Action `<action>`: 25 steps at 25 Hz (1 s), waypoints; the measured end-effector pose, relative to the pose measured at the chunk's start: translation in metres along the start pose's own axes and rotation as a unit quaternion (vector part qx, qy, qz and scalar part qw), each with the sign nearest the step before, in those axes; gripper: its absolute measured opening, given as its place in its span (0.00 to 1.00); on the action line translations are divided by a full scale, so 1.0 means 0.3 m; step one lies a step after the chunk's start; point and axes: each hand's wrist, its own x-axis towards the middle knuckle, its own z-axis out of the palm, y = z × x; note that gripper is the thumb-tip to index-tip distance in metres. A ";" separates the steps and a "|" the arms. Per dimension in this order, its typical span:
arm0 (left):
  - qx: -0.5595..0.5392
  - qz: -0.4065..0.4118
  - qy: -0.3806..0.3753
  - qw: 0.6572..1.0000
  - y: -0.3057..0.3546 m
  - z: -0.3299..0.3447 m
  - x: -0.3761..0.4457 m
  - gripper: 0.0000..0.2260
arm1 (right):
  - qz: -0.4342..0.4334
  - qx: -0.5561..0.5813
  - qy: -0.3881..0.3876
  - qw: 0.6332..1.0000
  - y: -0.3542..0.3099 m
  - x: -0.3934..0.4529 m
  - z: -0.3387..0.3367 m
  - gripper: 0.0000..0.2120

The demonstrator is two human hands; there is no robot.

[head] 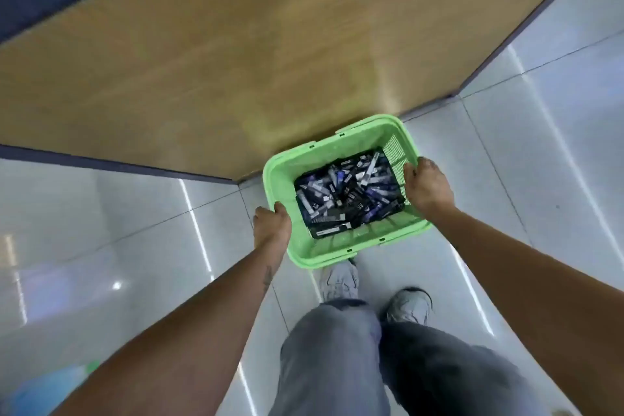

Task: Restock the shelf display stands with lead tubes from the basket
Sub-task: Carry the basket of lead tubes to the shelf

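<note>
A light green plastic basket (pixel 324 152) is held low in front of me above the floor, by the corner of a wooden unit. Inside lie several small lead tubes (pixel 347 196) in black, purple and white, heaped loosely on the bottom. My left hand (pixel 271 224) grips the basket's left rim with the fingers curled over the edge. My right hand (pixel 427 187) grips the right rim beside the slotted wall. No display stand is in sight.
A wood-grain panel (pixel 236 54) with dark blue edging fills the upper view, its corner meeting the basket. Glossy white floor tiles (pixel 111 223) spread around it. My grey trousers (pixel 337 348) and pale shoes (pixel 339 282) are below the basket.
</note>
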 end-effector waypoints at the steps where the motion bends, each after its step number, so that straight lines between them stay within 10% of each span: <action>1: -0.001 -0.010 0.013 1.000 -0.012 0.034 0.039 0.25 | -0.005 -0.006 0.001 1.000 0.009 0.041 0.039 0.26; 7: -0.044 -0.075 0.017 0.996 -0.068 0.207 0.238 0.24 | 0.007 -0.017 0.044 0.999 0.066 0.217 0.161 0.23; 13: 0.021 0.024 0.156 0.987 -0.057 0.238 0.162 0.21 | 0.013 -0.007 0.096 0.995 0.147 0.231 0.091 0.18; 25: 0.043 0.315 0.138 0.938 0.435 -0.273 -0.752 0.23 | 0.121 0.075 0.240 0.960 0.239 -0.522 -0.901 0.21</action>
